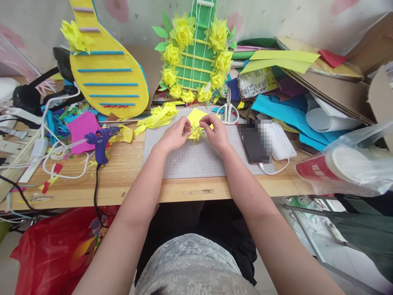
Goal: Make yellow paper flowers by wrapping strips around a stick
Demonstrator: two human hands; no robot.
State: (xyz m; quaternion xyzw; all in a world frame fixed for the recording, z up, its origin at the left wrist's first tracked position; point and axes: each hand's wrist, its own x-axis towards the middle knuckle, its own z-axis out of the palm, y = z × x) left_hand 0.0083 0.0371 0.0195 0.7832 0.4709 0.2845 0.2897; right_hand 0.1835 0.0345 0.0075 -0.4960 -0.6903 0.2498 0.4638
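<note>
Yellow paper flower (pixel 196 132), head view: between the 2 hands, over the grey mat (pixel 190 166), back from the bench's (pixel 76 190) front edge. It looks part-made; finished blooms (pixel 183 32) already ring the green guitar (pixel 201 55). The right hand (pixel 215 131) pinches it; the left hand (pixel 177 133) curls narrowly beside it, grip unclear.

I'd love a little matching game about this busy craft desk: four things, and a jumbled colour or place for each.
1. Scissors
2. Glue gun
3. Paper cup
4. Yellow paper piece

A. Inside a clear bag
B. Between left hand and right hand
C. Pale-handled
D. Purple-blue

Pairs: 1-C, 2-D, 3-A, 4-B
</note>
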